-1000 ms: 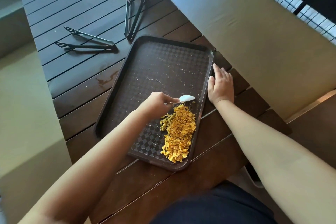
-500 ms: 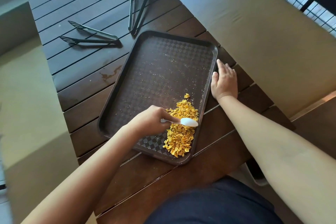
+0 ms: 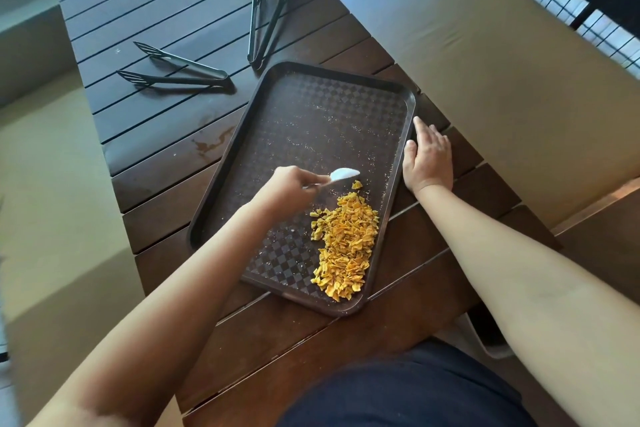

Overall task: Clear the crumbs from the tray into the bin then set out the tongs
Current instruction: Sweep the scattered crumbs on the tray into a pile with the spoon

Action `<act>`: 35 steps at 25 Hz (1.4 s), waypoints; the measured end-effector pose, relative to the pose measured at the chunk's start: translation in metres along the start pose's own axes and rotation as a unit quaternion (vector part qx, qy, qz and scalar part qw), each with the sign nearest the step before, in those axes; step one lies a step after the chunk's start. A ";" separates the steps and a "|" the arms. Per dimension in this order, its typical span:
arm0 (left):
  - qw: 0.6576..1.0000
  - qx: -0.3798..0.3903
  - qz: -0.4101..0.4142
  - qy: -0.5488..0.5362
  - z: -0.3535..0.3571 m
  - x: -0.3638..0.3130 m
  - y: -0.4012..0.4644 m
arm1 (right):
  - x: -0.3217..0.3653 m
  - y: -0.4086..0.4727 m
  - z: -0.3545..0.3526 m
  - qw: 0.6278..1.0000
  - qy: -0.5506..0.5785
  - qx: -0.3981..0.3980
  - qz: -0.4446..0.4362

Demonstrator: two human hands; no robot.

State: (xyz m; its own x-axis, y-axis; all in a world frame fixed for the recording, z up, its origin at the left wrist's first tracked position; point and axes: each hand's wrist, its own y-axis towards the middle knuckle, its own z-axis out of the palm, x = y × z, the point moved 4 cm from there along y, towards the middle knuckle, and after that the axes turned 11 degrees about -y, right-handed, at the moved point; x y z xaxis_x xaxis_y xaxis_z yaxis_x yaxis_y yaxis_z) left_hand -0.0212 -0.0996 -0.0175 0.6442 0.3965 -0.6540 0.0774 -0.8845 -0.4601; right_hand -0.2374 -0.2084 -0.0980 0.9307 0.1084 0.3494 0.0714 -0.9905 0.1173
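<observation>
Above crumbs (image 3: 344, 246), spoon (image 3: 343, 173) raised (was lower)

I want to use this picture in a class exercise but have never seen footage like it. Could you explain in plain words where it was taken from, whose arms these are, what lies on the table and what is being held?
There is no machine here. A person wears a camera on the head, so you look forward and down along their own two arms.

On a dark slatted wooden table lies a brown tray. Yellow-orange crumbs are heaped near its right, nearer corner, with a fine scatter across the rest.

The left hand grips a small white scraper or spoon, its blade just beyond the heap. The right hand lies flat on the table against the tray's right edge.

Beyond the tray lie two pairs of dark tongs, untouched. A pale container, possibly the bin, peeks from under the right forearm.
</observation>
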 end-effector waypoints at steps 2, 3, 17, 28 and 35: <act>0.999 0.041 -0.008 0.018 0.006 0.003 -0.003 | 0.000 0.000 0.000 1.000 0.002 -0.002 0.000; 0.998 0.062 -0.011 0.021 0.008 0.005 -0.008 | 0.000 0.000 0.000 1.000 0.003 -0.002 0.001; 0.997 0.066 -0.019 -0.023 0.026 0.000 -0.011 | 0.000 -0.001 -0.001 1.000 0.003 0.009 -0.004; 0.966 -0.154 -0.069 -0.195 -0.003 0.063 -0.064 | 0.002 -0.002 -0.004 0.998 -0.032 0.048 -0.019; 0.922 -0.357 -0.150 -0.012 -0.006 0.100 -0.106 | -0.006 -0.028 -0.010 0.997 -0.057 0.045 -0.018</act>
State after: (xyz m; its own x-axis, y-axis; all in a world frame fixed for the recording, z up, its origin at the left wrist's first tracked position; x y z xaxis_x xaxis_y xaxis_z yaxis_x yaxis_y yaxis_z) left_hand 0.0394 0.0320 -0.0302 0.4965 0.6473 -0.5783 0.7362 -0.6670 -0.1146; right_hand -0.2489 -0.1808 -0.0942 0.9614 0.1384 0.2378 0.1322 -0.9903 0.0418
